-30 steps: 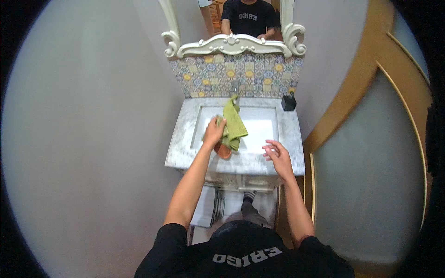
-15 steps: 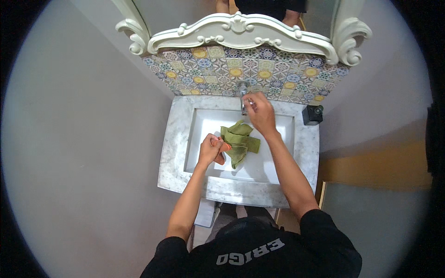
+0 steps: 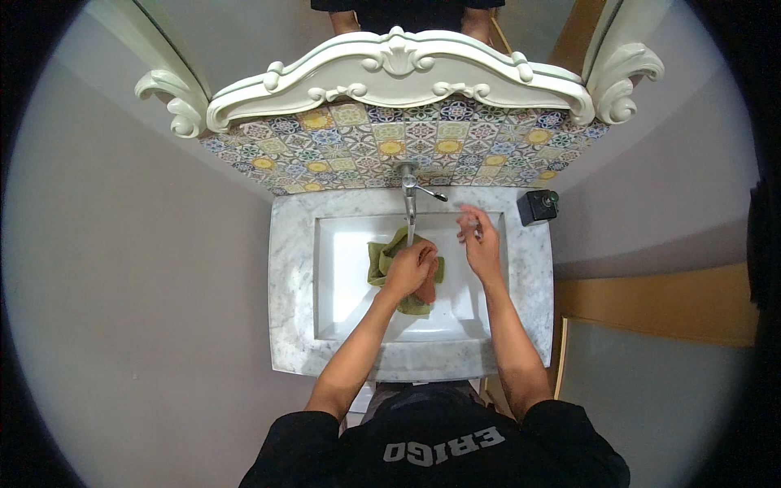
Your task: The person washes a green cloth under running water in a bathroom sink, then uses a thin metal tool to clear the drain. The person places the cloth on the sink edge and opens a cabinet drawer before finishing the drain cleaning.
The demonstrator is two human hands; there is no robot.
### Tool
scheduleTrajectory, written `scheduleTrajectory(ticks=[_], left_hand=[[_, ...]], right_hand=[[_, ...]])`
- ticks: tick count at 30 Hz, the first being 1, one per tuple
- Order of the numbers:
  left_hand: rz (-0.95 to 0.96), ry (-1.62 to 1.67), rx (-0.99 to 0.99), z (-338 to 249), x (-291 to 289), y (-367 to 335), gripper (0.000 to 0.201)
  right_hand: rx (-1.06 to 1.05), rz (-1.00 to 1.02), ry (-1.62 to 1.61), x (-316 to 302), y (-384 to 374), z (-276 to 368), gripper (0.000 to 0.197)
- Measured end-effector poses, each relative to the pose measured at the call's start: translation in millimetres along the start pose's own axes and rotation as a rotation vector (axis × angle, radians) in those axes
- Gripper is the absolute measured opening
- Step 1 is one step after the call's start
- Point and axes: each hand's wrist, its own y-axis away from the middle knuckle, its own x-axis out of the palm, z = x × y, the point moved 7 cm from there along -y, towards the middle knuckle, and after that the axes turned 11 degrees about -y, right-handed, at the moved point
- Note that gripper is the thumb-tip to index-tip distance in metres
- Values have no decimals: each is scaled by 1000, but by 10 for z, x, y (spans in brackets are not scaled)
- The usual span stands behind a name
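My left hand (image 3: pixel 411 268) is closed on an orange-brown cloth (image 3: pixel 427 286) in the white sink basin (image 3: pixel 342 313). Beneath that cloth lies a crumpled green cloth (image 3: pixel 377 264), partly hidden by the hand. From the chrome faucet (image 3: pixel 409 195) just beyond, a thin stream of water seems to fall beside the left fingers. The faucet's lever (image 3: pixel 433 194) points to the right. My right hand (image 3: pixel 478 236) hovers over the basin's right side, fingers apart and holding nothing.
A grey-white marble counter (image 3: pixel 291 285) surrounds the basin. At its back right corner stands a black square dispenser (image 3: pixel 537 207). Behind rise patterned tiles (image 3: pixel 390 146) and a mirror's ornate white frame (image 3: pixel 399 65). A wooden door edge (image 3: pixel 667 305) is at the right.
My right hand has left the faucet and dropped to the right; the lever is now uncovered. My left hand has carried the orange-brown cloth rightward, under the spout. The view has shifted slightly.
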Motion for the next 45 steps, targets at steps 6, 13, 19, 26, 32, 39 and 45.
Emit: scheduleTrajectory(ticks=[6,13,19,26,32,39,45], left_hand=[[-239,64,141,54,-219,86,27],[-172,-140,-143,571,-741,393,21],[-34,-217,171,-37,-137,220,26],[-97,-663,129,578,-183,261,53],[97,-424,-172,1065,497,312,47],[-358,115,-321,657,406,116,35],[-383,-253,-376,1463,-527,621,36]], right_hand=[[83,189,24,457,282,-1020,28],[35,283,361,977,-36,-435,20],[-52,350,238,479,289,-681,20],[-15,200,420,-147,503,-348,16],[-90,85,417,-361,744,-4,19],[-8,-101,331,-701,806,81,25],[167,198,40,277,459,-502,30]])
